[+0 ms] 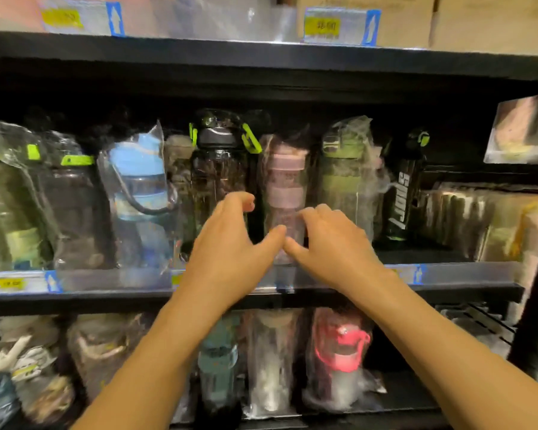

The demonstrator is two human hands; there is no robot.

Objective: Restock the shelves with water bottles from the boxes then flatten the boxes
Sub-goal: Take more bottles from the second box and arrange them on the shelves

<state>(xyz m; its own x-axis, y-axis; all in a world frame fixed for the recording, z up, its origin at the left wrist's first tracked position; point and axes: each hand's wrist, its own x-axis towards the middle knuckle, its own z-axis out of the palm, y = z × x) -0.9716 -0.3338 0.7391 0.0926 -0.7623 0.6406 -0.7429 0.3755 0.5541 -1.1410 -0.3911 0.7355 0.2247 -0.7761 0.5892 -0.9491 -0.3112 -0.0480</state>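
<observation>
While both arms reach in from the near edge, the scene reads as follows.

Shelving: a black shelf unit (261, 62) fills the view, with three levels showing and price tags on the front rails.
Top level: cardboard boxes (466, 20) stand at the far right.
Middle shelf (106, 297): a row of water bottles in clear plastic wrap stands upright, side by side.
Bottles, left to right: a blue bottle (137, 181), a black bottle (219, 169) with lime-green clips, a pink bottle (284, 187), a green bottle (343, 178), and a black sport bottle (401, 197).
Lower level: more wrapped bottles, among them a red-lidded bottle (342, 346).
Left hand (227, 243): fingers spread and curled, grip apart, thumb touching the lower left of the pink bottle.
Right hand (333, 240): fingers curved over the pink bottle's right side, thumb at its lower front; whether this grip is clamped on it cannot be told through the blur.
Thumbs: their tips nearly meet in front of the pink bottle.
</observation>
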